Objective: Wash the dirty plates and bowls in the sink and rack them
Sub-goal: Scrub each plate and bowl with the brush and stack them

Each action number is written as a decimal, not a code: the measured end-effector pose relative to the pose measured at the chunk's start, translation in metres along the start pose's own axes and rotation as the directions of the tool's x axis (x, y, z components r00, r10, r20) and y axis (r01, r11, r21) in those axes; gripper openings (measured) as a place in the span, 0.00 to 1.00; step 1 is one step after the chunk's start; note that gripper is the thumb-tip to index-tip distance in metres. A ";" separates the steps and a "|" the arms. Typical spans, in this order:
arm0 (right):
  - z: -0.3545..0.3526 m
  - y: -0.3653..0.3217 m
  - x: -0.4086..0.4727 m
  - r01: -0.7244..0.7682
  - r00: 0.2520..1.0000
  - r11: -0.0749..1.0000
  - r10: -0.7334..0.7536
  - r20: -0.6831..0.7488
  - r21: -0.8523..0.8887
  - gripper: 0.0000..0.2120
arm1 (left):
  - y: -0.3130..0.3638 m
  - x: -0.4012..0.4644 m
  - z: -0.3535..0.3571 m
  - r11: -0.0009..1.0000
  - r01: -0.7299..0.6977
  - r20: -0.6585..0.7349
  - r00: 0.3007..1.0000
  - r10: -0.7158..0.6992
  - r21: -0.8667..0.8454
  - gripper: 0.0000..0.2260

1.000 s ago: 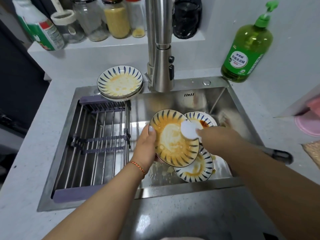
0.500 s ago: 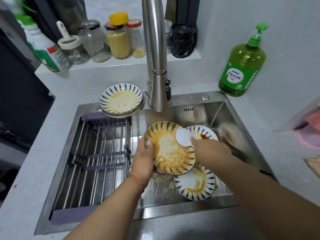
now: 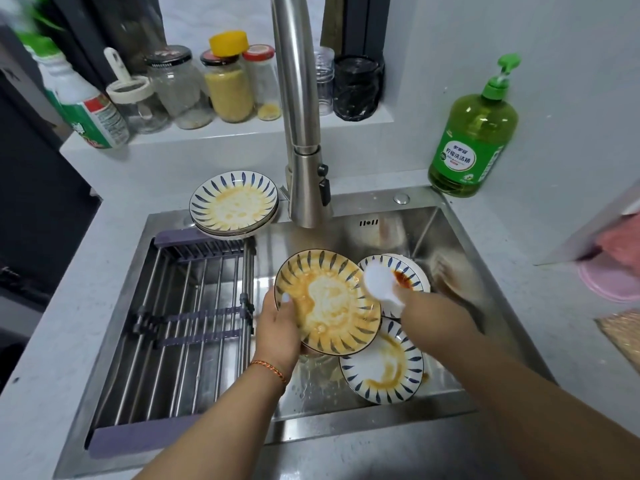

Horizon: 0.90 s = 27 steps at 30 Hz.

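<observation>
The left hand (image 3: 277,329) grips the near-left rim of a round, sauce-smeared ceramic plate with blue petal strokes (image 3: 327,301), tilted above the stainless steel sink (image 3: 436,230). The right hand (image 3: 429,311) grasps a white round scrubbing pad (image 3: 379,282) at that plate's upper right edge. Two more dirty plates (image 3: 382,367) lie in the basin beneath, another stack (image 3: 233,202) sits on the sink's back rim, and the metal-bar drying rack (image 3: 187,306) spans the left half.
</observation>
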State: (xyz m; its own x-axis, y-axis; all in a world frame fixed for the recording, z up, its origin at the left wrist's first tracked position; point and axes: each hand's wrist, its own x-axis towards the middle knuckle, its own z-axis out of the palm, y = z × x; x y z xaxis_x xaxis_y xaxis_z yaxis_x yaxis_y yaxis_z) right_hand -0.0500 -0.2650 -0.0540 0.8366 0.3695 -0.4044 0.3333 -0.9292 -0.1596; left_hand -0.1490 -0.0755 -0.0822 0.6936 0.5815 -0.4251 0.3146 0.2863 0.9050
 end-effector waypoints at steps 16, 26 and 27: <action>0.012 -0.024 0.010 -0.428 0.864 0.005 0.295 0.407 0.904 0.05 | 0.000 -0.013 -0.007 0.776 -0.187 0.049 0.979 0.197 0.602 0.18; 0.004 -0.041 -0.014 -0.469 0.851 -0.080 0.226 0.475 0.879 0.04 | -0.007 -0.028 0.010 -0.269 -0.749 0.773 0.473 0.422 0.605 0.30; 0.000 -0.041 -0.017 -0.451 0.866 -0.085 0.198 0.459 0.888 0.05 | -0.006 -0.028 0.008 -0.245 -0.759 0.766 0.465 0.443 0.603 0.30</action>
State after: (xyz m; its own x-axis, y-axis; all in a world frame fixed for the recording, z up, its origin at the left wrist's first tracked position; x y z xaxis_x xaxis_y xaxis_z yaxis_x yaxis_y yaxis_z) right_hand -0.0783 -0.2329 -0.0408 0.5910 0.1354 -0.7952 -0.7921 -0.0891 -0.6038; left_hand -0.1645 -0.0994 -0.0754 0.9586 -0.1860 0.2154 -0.2131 -0.9708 0.1101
